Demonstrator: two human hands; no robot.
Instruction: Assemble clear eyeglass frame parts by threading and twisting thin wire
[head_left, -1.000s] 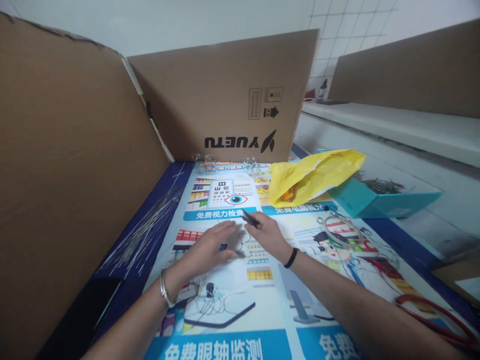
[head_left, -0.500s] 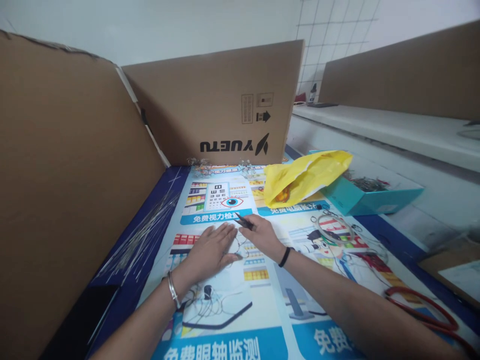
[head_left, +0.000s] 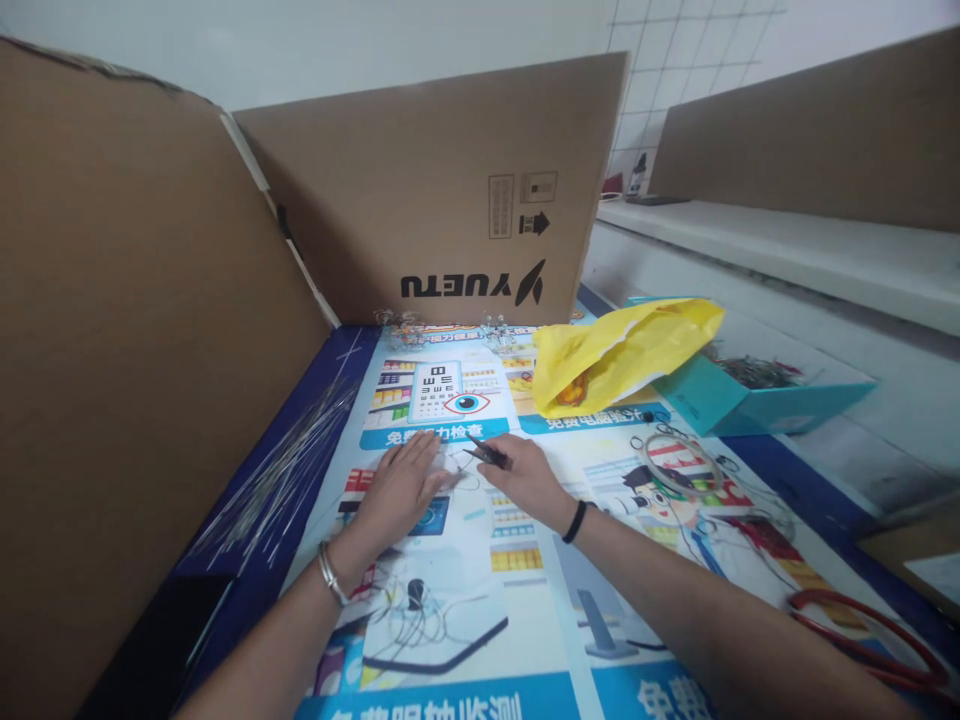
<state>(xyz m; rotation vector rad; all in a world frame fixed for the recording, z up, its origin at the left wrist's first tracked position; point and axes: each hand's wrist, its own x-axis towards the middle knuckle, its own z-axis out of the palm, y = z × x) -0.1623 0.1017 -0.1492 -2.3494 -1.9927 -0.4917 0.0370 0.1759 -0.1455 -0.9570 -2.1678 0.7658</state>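
Dark pointed tool (head_left: pixel 487 455), gripped in the right hand (head_left: pixel 529 482).
Left hand (head_left: pixel 401 482) laid on printed sheet (head_left: pixel 536 630), fingers extended, narrowly spaced; thin wire (head_left: pixel 469 487) seen between both hands.

The right hand (head_left: pixel 529 484) holds a dark tool (head_left: pixel 491 455) (tips parted) near the left hand (head_left: pixel 400 488).

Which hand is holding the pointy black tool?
The right hand, wearing the black wristband: it holds the tool. The left hand, wearing the silvery bracelet, holds no tool.
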